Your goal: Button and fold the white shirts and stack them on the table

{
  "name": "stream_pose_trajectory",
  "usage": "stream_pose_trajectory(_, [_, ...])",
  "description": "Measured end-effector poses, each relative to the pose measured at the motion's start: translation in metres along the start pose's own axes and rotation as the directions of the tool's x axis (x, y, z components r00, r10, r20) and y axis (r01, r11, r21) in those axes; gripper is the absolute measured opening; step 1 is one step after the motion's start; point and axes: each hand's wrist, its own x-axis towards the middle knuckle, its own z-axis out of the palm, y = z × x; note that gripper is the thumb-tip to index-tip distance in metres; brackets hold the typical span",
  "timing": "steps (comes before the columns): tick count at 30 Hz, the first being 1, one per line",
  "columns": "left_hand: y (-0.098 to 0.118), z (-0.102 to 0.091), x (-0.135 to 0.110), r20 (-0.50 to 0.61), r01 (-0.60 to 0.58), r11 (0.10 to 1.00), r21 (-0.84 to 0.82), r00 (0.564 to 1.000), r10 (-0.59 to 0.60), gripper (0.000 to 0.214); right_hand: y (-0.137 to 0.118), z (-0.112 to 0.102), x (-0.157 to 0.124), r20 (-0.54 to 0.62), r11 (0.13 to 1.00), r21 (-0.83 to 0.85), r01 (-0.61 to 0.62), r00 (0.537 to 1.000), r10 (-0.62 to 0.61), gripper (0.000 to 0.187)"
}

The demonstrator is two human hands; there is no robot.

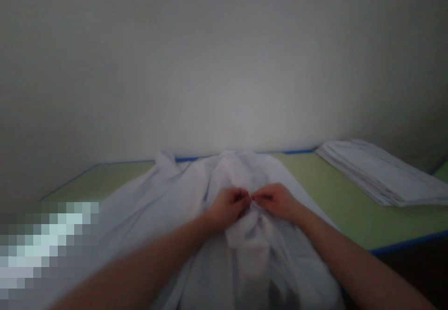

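White and rumpled, a cloth [147, 207] lies spread over the near middle of a green table [350, 207], reaching from the far rim down to the bottom of the view and bunched into a ridge along its centre. The left hand [227, 207] and the right hand [278, 201] meet on that ridge, each closed in a pinch on a fold of the fabric, with their fingertips almost touching one another. Both forearms run in from the lower corners and lie over the cloth.

To the right, well apart from the hands, a stack of folded white sheets [381, 174] rests on the table near its far corner. A blue edging [406, 243] runs along the table's near right side and shows again along the far rim, just behind the cloth. A plain pale wall [224, 67] fills the upper half of the view directly behind the table.

The picture is dim and soft, so seams, buttons or hems on the cloth cannot be made out, nor exactly what part the fingers grip. A pixelated patch [45, 244] covers the lower left, hiding whatever lies there. The cloth's near end and the table's near left side are cut off or covered
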Motion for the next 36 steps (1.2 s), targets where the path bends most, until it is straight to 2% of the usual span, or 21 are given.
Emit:
stream_pose_trajectory(4, [-0.006, -0.001, 0.002, 0.010, -0.002, 1.000, -0.021, 1.000, 0.002, 0.021, 0.001, 0.004, -0.001, -0.030, 0.996, -0.088, -0.011, 1.000, 0.009, 0.021])
stream_pose_trajectory(9, [-0.008, 0.000, 0.002, 0.023, 0.019, 0.982, -0.187, 1.000, -0.015, 0.022, -0.003, 0.006, -0.002, -0.071, 0.970, -0.240, 0.026, 0.996, -0.045, 0.018])
stream_pose_trajectory(13, [-0.006, 0.002, 0.002, -0.053, 0.015, 0.999, -0.051, 0.998, -0.018, 0.026, -0.006, 0.007, -0.002, -0.050, 0.961, -0.272, 0.051, 0.997, -0.067, 0.014])
stream_pose_trajectory(15, [-0.005, 0.003, 0.001, -0.072, 0.010, 1.000, 0.016, 0.997, -0.009, 0.025, -0.006, 0.009, -0.001, -0.060, 0.975, -0.222, 0.023, 0.998, -0.037, 0.013])
stream_pose_trajectory(18, [-0.002, 0.003, 0.001, -0.086, -0.002, 0.998, 0.055, 0.996, 0.007, 0.023, -0.004, 0.014, 0.001, -0.105, 0.994, -0.072, -0.084, 0.992, 0.076, 0.013])
stream_pose_trajectory(21, [0.003, 0.003, -0.001, -0.099, -0.012, 0.996, 0.091, 0.995, 0.021, 0.022, -0.001, 0.017, 0.004, -0.102, 0.986, 0.055, -0.159, 0.981, 0.164, 0.016])
stream_pose_trajectory(27, [0.011, 0.001, -0.002, -0.096, -0.021, 0.989, 0.149, 0.995, 0.035, 0.021, 0.006, 0.015, 0.007, -0.069, 0.973, 0.173, -0.152, 0.984, 0.166, 0.012])
stream_pose_trajectory(31, [0.010, -0.001, -0.001, -0.064, -0.015, 0.993, 0.114, 0.998, 0.023, 0.022, 0.013, 0.016, 0.010, -0.011, 0.941, 0.288, -0.181, 0.981, 0.192, 0.016])
stream_pose_trajectory(36, [-0.002, -0.001, 0.011, -0.105, 0.020, 1.000, -0.023, 0.994, -0.023, 0.024, 0.014, 0.015, 0.010, -0.016, 0.955, 0.227, -0.193, 0.979, 0.201, 0.017])
